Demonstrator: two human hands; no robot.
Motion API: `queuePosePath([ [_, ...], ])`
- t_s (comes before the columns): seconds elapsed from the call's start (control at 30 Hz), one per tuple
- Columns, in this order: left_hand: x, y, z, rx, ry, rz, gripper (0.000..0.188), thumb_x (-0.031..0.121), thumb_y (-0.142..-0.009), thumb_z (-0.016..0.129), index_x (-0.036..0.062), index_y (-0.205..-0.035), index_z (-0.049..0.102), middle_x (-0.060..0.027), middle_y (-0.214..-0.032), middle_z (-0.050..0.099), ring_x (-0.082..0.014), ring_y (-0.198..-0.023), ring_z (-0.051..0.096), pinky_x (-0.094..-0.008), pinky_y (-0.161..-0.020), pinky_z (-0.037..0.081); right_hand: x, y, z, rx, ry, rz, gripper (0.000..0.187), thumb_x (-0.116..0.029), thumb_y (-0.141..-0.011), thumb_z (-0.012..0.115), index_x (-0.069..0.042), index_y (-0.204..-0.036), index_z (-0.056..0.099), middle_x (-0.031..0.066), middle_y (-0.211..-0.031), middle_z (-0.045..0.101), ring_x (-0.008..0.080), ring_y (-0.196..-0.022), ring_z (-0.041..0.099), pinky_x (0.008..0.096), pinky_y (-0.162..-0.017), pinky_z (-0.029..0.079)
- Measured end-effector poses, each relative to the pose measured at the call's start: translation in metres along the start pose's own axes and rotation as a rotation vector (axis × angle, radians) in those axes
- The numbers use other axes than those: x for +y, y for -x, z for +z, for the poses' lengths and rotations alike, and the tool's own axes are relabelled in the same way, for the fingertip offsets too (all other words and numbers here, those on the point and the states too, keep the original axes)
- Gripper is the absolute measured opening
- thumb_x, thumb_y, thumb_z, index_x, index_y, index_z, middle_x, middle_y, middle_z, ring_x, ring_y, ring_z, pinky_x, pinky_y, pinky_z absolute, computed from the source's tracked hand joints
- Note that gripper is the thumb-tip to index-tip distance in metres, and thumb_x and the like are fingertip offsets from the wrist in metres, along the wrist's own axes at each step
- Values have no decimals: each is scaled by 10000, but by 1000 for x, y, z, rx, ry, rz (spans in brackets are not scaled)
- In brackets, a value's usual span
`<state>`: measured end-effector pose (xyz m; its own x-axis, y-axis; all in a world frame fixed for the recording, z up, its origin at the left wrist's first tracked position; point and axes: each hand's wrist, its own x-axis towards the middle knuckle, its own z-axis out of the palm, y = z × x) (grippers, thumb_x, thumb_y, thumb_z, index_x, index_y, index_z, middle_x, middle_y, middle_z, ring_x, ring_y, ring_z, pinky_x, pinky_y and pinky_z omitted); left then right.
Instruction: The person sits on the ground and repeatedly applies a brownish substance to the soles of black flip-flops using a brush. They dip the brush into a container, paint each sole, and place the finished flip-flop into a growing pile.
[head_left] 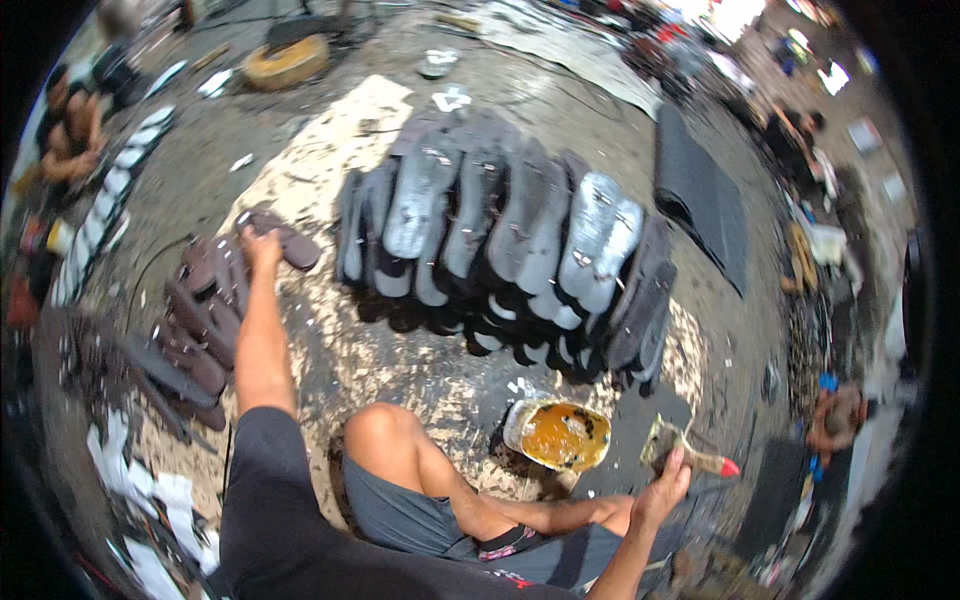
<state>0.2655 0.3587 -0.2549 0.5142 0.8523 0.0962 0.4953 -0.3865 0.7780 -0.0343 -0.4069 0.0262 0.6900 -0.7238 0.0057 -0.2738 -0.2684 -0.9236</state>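
Stretched out to the far left, my left hand [262,246] is closed on a dark brown flip-flop sole [295,245]. Below it sits a pile of similar brown soles [205,320]. My right hand [664,490], low on the right, grips a glue brush [706,461] whose handle ends in red. The brush's head lies above a dark flat sheet. Left of that hand, a pale tub [513,424] holds amber glue with dark specks. Beyond my legs stand rows of grey and black soles [480,220] leaning against one another, some shiny on top.
A folded black sheet [695,185] lies right of the rows. White strips [165,490] are strewn at the lower left. A row of pale pieces [115,195] runs along the left. People sit at the left [70,130] and far right [795,140]. A round yellowish block [287,62] is behind.
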Motion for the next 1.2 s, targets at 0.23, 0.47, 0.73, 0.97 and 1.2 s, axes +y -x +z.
queuePosePath([
  [0.23, 81, 135, -112, -90, 26, 630, 313, 103, -1019, 521, 51, -1325, 555, -208, -1227, 650, -326, -1022, 666, -406, -905, 495, 39, -6, -6, -291, -11, -83, 331, -129, -1013, 623, 48, -1293, 622, 93, -1219, 671, 160, -1107, 609, 316, -993, 480],
  [0.47, 107, 303, -268, -553, 286, 671, 183, 15, -1040, 401, -26, -979, 568, -99, -950, 551, -220, -895, 546, -325, -880, 441, 82, -1, 61, -646, 635, -499, 282, -375, -914, 728, -193, -1128, 758, 81, -977, 745, 285, -966, 629, 434, -875, 451],
  [0.73, 118, 451, -310, -764, 261, 433, 732, 252, -904, 749, -27, -1511, 449, -197, -1503, 507, -288, -1406, 449, -399, -1183, 303, 50, -17, 12, -493, -70, -466, 216, -83, -897, 784, -40, -1105, 752, 93, -1151, 739, 223, -1026, 706, 334, -919, 559],
  [0.97, 99, 387, -314, -566, 202, 522, 693, 204, -916, 752, -30, -1501, 466, -169, -1575, 451, -289, -1452, 396, -400, -1212, 252, 72, -60, -128, -131, 564, -508, 230, -257, -937, 713, -153, -1138, 754, 32, -1055, 722, 233, -960, 623, 398, -829, 477],
  [1.2, 252, 457, -269, -1103, 1084, -219, 571, 597, -951, 561, 64, -1150, 608, -137, -1001, 709, -245, -805, 702, -380, -696, 605, -3, -37, -63, -149, -967, -75, 214, -237, -1022, 666, -62, -1141, 636, 33, -1041, 704, 115, -942, 675, 307, -795, 548],
])
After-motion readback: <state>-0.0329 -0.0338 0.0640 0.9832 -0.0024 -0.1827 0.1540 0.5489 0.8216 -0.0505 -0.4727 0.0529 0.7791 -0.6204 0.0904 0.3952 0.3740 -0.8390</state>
